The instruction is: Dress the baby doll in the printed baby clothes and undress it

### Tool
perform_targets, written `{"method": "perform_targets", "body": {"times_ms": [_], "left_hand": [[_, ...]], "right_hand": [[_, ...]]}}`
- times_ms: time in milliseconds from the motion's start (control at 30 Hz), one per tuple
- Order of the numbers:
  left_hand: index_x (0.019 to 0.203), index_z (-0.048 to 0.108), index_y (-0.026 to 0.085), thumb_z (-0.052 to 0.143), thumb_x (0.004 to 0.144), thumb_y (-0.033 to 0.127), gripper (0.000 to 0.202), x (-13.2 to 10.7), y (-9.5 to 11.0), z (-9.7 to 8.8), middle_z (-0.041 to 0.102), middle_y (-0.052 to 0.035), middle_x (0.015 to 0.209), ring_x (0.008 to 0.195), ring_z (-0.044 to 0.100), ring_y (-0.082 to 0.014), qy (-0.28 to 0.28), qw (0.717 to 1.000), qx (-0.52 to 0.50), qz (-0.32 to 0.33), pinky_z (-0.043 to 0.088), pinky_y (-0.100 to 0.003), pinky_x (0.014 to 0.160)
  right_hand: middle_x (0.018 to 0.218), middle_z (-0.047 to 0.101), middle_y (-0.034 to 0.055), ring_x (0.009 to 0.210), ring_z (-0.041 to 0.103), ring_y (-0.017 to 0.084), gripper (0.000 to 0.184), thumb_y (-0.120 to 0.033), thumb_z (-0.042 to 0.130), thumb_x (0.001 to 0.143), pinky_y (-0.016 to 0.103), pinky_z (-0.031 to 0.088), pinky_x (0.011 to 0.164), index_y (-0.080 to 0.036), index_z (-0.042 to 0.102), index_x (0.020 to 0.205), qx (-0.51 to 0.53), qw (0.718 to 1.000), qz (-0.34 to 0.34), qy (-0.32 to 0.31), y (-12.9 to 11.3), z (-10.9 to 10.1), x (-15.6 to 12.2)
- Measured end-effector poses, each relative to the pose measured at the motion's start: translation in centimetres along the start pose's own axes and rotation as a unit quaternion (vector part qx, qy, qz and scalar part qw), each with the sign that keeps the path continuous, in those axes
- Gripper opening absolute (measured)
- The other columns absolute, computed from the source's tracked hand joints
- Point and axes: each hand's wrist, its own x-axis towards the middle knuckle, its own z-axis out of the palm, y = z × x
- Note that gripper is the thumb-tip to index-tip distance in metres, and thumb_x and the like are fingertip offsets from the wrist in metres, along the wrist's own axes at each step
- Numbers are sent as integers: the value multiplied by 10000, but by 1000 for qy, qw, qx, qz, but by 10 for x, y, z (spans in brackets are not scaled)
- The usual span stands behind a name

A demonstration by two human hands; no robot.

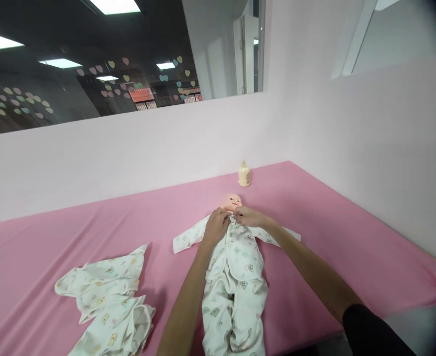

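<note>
A baby doll lies on its back on the pink sheet, its head toward the wall. It wears a white printed jacket with the sleeves stretched out to both sides, and matching trousers. At the jacket's neckline, just below the doll's chin, my left hand is closed on the collar edge. My right hand pinches the collar from the other side, close beside the left. The fingertips partly cover the fabric between them.
To the left lies a crumpled set of white printed baby clothes. A pale yellow pump bottle stands behind the doll near the wall. The pink-covered table meets white walls at the back and right, with a window above.
</note>
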Motion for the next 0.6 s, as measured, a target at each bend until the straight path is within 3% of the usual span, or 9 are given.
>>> {"method": "perform_targets", "body": {"times_ms": [300, 467, 600], "left_hand": [[947, 558, 158, 378, 943, 126, 183, -4, -4, 10, 540, -104, 984, 954, 507, -234, 46, 995, 87, 29, 453, -412, 886], [961, 550, 150, 371, 952, 133, 181, -4, -5, 8, 549, -104, 998, 999, 501, -229, 44, 998, 26, 34, 433, -404, 926], [967, 554, 161, 407, 958, 199, 152, -5, -7, 1, 550, -81, 1005, 995, 521, -203, 60, 997, -56, -18, 438, -365, 907]], "right_hand": [[683, 543, -20, 666, 502, 136, 154, -228, 430, 881, 243, 317, 582, -190, 513, 757, -28, 991, 25, 125, 7, 27, 12], [684, 588, 3, 666, 522, 154, 149, -217, 452, 853, 257, 284, 577, -195, 533, 731, -60, 983, 69, 156, -2, 31, 10], [723, 629, 24, 705, 582, 183, 144, -255, 463, 853, 267, 294, 585, -193, 554, 760, -77, 974, 115, 177, -10, 29, 5]]}}
